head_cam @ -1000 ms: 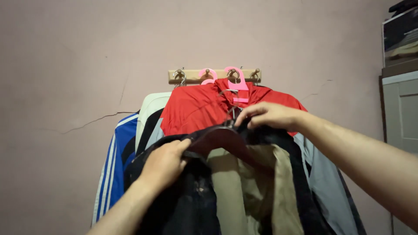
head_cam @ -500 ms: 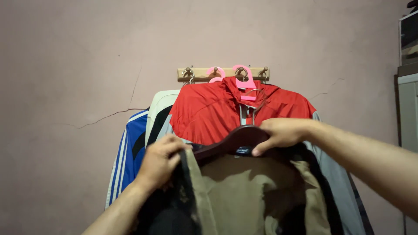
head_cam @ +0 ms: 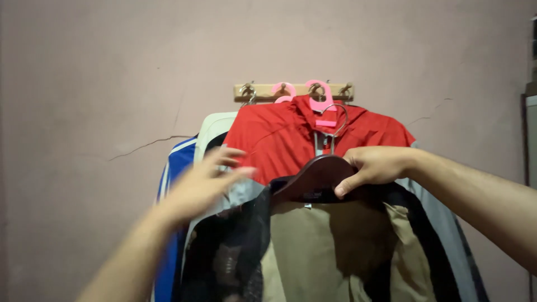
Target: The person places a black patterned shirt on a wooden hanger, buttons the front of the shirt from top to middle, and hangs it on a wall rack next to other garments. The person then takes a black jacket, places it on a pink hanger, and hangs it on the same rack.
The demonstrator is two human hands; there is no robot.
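Right hand [head_cam: 376, 168] grips a dark wooden hanger [head_cam: 313, 178] carrying a black-and-tan jacket [head_cam: 330, 251]; left hand [head_cam: 204, 182], open and blurred, holds nothing; keep the hanger level.

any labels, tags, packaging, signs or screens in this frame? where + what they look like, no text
Neck label: small dark patch inside the collar of the black jacket with tan lining, just under the dark brown wooden hanger held by the right hand; too small to make out more.
No packages, signs or screens in view.
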